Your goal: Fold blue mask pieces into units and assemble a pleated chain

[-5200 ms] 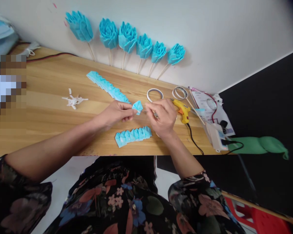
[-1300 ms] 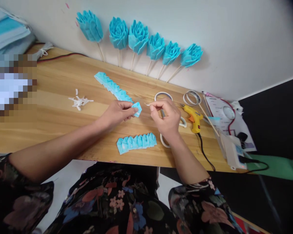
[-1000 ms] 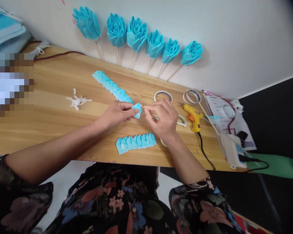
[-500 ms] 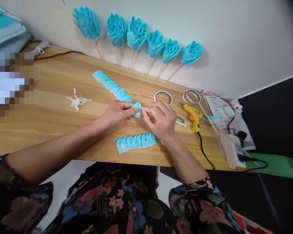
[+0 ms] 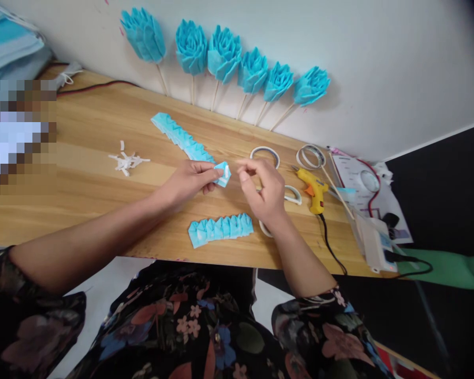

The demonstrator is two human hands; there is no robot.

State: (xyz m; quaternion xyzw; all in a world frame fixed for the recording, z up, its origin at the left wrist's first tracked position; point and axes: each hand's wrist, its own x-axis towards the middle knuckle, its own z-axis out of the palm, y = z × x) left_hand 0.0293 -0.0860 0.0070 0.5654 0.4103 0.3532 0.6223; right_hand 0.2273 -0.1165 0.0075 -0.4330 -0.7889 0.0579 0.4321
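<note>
Your right hand (image 5: 264, 187) had drawn back from the folded blue piece (image 5: 225, 180); half a second earlier its fingertips were at the edge, and now a gap lay between them. Your left hand (image 5: 195, 178) pinched the piece between thumb and fingers, holding it above the table (image 5: 82, 129), close to the near end of the long row (image 5: 181, 138) of folded blue pieces. Your right thumb and forefinger were near each other, but you could not tell from the view whether anything was between them.

As for how far things had got, a white patch (image 5: 226, 171), likely tape, showed on the held piece. Six blue flowers (image 5: 224, 55) on sticks leaned against the wall, apparently finished. The long row and the short row (image 5: 220, 229) nearer you lay flat, their pieces overlapping, so those looked assembled as strips but not rolled into flowers. The held piece seemed not yet joined to either row, though its contact with the long one was hard to judge. White scraps (image 5: 127, 162) sat heaped left of your hands, and the yellow glue gun (image 5: 315, 189) lay to the right, untouched.
</note>
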